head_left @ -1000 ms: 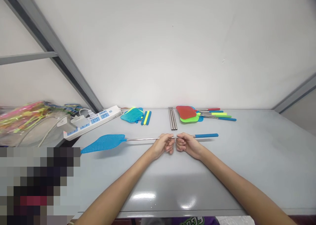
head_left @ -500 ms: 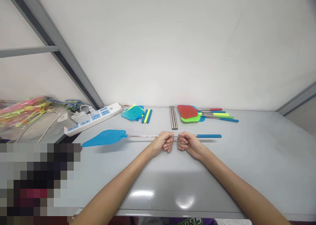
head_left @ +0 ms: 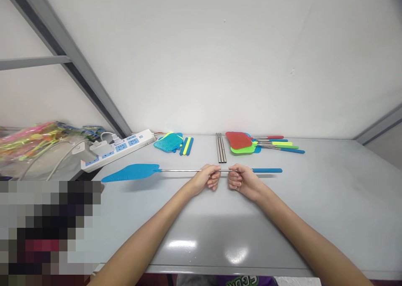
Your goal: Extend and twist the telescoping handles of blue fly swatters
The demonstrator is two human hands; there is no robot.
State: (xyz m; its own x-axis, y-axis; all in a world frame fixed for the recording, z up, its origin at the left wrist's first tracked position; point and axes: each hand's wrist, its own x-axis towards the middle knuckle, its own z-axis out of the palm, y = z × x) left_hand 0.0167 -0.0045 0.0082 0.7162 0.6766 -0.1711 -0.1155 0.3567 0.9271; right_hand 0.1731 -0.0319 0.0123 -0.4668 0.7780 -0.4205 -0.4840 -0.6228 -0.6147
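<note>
Left fingers [head_left: 214, 180], right fingers [head_left: 235, 180] grasping slim silvery metal rod [head_left: 181, 170], blue plastic flyswatter [head_left: 135, 172].
Broad blade [head_left: 135, 172] left of fingers, grip [head_left: 267, 170] right.

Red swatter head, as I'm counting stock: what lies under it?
Beneath the red swatter head, a green head shows along the near side, with blue edges at the right. The rest is covered, so I can't count the heads.

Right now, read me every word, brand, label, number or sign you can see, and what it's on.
Purple item below the table edge: light green lettering, cut off by the frame, not reliably readable.
Power strip: any markings too small.
Bagged items: any print too blurred.
Blue swatter: no text visible.
</note>
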